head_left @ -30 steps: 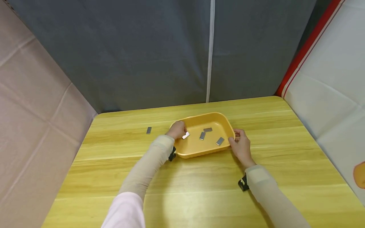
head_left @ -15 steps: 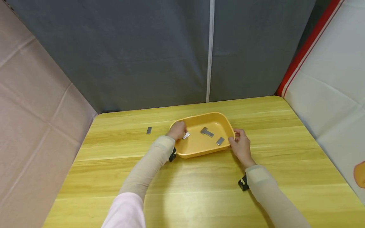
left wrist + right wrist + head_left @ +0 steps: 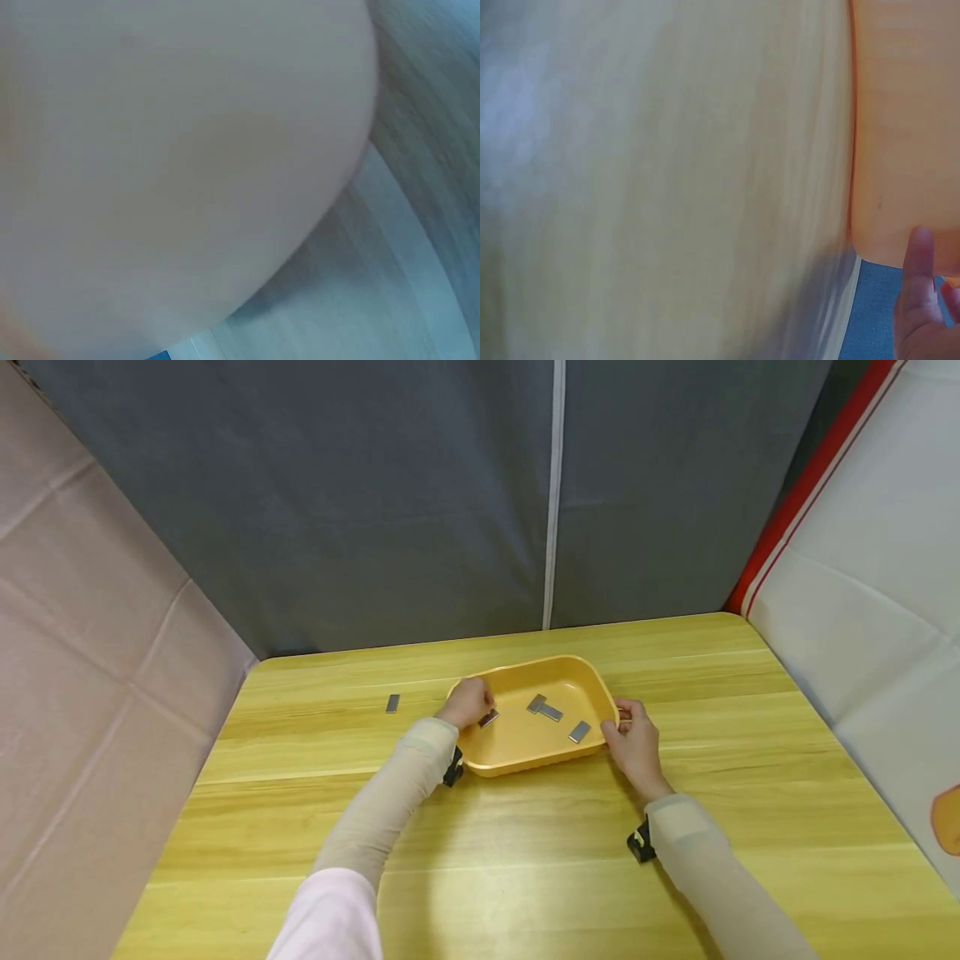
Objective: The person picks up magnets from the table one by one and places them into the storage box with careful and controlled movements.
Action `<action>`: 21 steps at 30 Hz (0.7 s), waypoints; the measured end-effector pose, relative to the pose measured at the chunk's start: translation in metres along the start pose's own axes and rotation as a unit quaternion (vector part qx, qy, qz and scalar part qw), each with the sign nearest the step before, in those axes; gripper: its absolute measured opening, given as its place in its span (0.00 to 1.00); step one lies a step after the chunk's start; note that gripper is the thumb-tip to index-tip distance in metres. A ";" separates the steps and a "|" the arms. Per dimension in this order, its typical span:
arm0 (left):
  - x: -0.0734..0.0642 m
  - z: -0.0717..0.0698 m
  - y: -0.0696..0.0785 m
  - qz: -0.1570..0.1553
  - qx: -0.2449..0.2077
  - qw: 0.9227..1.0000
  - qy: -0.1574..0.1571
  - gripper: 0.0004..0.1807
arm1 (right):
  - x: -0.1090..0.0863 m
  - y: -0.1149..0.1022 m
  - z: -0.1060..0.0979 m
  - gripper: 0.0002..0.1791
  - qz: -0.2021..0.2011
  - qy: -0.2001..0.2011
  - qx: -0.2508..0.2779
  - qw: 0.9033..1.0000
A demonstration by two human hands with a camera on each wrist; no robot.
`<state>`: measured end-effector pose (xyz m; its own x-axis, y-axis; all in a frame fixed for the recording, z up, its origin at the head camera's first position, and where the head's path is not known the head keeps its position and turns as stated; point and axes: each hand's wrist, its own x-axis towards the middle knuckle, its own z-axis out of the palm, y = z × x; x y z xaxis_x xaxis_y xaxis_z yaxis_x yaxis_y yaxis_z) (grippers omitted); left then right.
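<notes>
A shallow yellow tray [image 3: 480, 764] sits on the wooden table, its long side slightly slanted. My left hand [image 3: 467, 702] reaches over the tray's left end and pinches a small flat grey metal bar [image 3: 489, 718] at its fingertips, low inside the tray. The tray's right front corner is gripped by my right hand [image 3: 635, 742], thumb over the rim and fingers outside. More such bars lie in the tray: two meeting near the middle, one of them this bar [image 3: 550, 712], and a single bar [image 3: 579, 732] farther right. In the right wrist view the thumb [image 3: 919, 262] presses the tray wall.
Another grey bar [image 3: 392, 703] lies on the table [image 3: 300, 810] left of the tray. A dark grey curtain [image 3: 397, 527] hangs behind the table, with light cloth panels on both sides. Blurred skin fills most of the left wrist view.
The two bars in the middle of the tray have turned and now meet end to side. The bar at my left fingertips has tilted, going from bright to dark. The right hand stays put.
</notes>
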<state>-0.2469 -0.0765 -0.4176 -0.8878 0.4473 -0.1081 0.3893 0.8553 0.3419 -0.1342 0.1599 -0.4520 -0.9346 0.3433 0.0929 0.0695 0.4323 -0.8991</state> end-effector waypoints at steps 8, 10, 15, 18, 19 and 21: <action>0.001 -0.004 -0.005 -0.003 -0.099 0.995 0.001 0.06 | 0.000 -0.001 0.000 0.20 -0.006 0.000 -0.007 1.000; 0.000 -0.005 -0.006 0.007 -0.119 0.993 0.002 0.06 | 0.000 -0.001 0.000 0.20 -0.004 -0.001 -0.005 1.000; -0.002 -0.009 -0.008 0.029 -0.146 0.989 0.013 0.08 | 0.001 -0.001 0.000 0.20 -0.001 -0.002 -0.005 1.000; -0.003 -0.009 -0.009 0.034 -0.163 0.986 0.021 0.09 | 0.001 0.000 0.000 0.20 -0.001 -0.002 -0.006 1.000; -0.003 -0.008 -0.009 0.035 -0.171 0.984 0.025 0.09 | 0.001 0.000 0.000 0.20 -0.001 -0.002 -0.006 1.000; -0.003 -0.007 -0.010 0.036 -0.189 0.981 0.033 0.09 | 0.001 0.000 0.000 0.20 -0.001 -0.003 -0.005 1.000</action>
<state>-0.2499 -0.0883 -0.4139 -0.8804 0.4740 -0.0149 0.3434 0.6588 0.6694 -0.1353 0.1599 -0.4519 -0.9368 0.3376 0.0917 0.0717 0.4416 -0.8943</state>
